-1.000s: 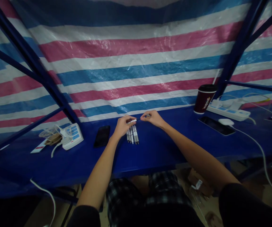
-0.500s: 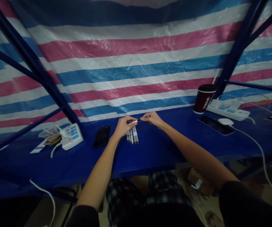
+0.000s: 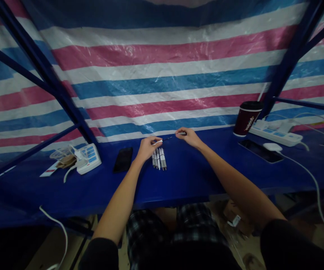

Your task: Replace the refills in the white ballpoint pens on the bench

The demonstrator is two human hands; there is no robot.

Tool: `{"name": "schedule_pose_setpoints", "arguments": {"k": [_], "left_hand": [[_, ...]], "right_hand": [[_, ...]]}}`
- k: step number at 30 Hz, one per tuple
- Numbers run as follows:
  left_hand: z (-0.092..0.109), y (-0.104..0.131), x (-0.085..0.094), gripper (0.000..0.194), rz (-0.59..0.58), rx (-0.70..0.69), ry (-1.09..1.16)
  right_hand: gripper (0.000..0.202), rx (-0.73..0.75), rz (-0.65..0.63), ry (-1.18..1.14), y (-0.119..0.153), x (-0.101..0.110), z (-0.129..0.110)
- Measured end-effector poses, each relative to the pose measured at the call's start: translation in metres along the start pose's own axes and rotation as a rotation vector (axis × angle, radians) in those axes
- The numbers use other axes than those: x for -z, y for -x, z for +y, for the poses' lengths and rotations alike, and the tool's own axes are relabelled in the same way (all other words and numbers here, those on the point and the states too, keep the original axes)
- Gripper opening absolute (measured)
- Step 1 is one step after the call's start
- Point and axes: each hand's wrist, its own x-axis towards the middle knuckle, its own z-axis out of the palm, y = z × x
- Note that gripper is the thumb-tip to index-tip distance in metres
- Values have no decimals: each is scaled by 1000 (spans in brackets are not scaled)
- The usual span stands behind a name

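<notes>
My left hand (image 3: pixel 148 147) pinches a white pen (image 3: pixel 158 141) above the dark blue table. A thin dark refill (image 3: pixel 167 138) sticks out of the pen's right end. Apart from it, to the right, my right hand (image 3: pixel 189 136) has its fingers closed around a small greyish piece (image 3: pixel 182 133), perhaps a pen part; the fingers partly hide it. Below my left hand, several white and grey pens (image 3: pixel 159 159) lie side by side in a row, their upper ends partly under the hand.
A black phone (image 3: pixel 123 159) and a white power strip (image 3: pixel 89 159) lie to the left. On the right stand a dark red cup (image 3: pixel 246 119) with a straw, another phone (image 3: pixel 259 151) with a white charger (image 3: pixel 272 147), and a second power strip (image 3: pixel 277 135). Striped sheeting (image 3: pixel 162 75) hangs behind.
My right hand has moved away to the right from the pen, with the small piece in its fingers. More of the dark refill now shows. My left hand stays near the same place.
</notes>
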Motion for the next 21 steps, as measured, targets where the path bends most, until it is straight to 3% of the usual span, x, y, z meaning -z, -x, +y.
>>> {"name": "schedule_pose_setpoints", "arguments": {"k": [6, 21], "left_hand": [[3, 1, 1, 20, -1, -3, -31], [-2, 0, -2, 18, -29, -45, -32]], "right_hand": [[18, 37, -79, 80, 0, -4, 1], [14, 36, -148, 22, 9, -10, -20]]}}
